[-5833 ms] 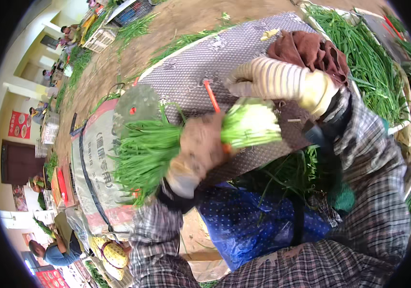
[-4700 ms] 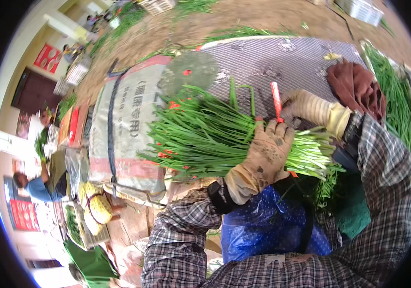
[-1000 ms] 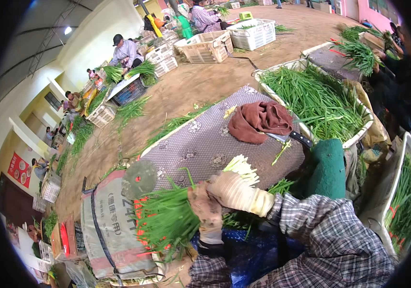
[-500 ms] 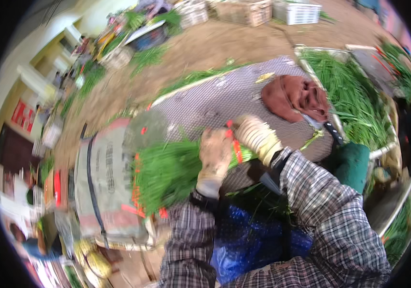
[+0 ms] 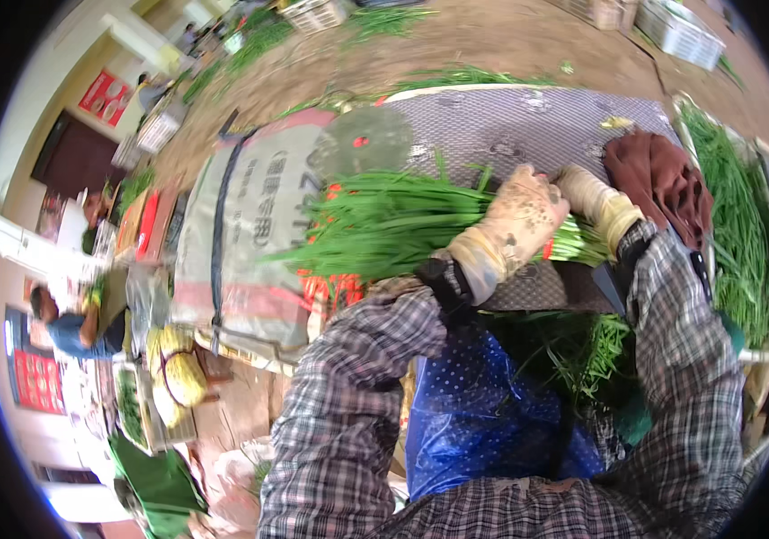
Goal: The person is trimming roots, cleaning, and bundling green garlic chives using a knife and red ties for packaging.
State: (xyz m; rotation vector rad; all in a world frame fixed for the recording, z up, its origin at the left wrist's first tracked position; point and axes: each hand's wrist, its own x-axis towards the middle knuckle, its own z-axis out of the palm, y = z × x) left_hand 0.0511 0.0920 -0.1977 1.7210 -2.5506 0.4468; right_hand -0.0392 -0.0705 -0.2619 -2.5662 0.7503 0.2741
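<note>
A bunch of long green chives (image 5: 402,220) lies across the mat-covered surface (image 5: 456,121), its leaves spread left and its pale cut stalks on the right. My left hand (image 5: 517,214), in a stained pale glove, is closed over the bunch near the stalks. Close beside it, my right hand (image 5: 595,199), gloved too, is closed with its fingertips near the left fist; what they pinch is hidden. A bit of red tie (image 5: 548,249) shows on the bunch below my left hand. More red ties (image 5: 335,289) lie under the leaves.
A grey printed sack (image 5: 254,225) is strapped over the left end. A brown cloth (image 5: 658,184) lies at the right, beside a crate of loose chives (image 5: 735,242). A blue dotted apron (image 5: 483,422) covers my lap. Further left, a person (image 5: 79,328) handles greens.
My view has swung, so the bench now appears further right. My hands remain at the bunch; the left has turned over it, and the red tie between them shows less.
</note>
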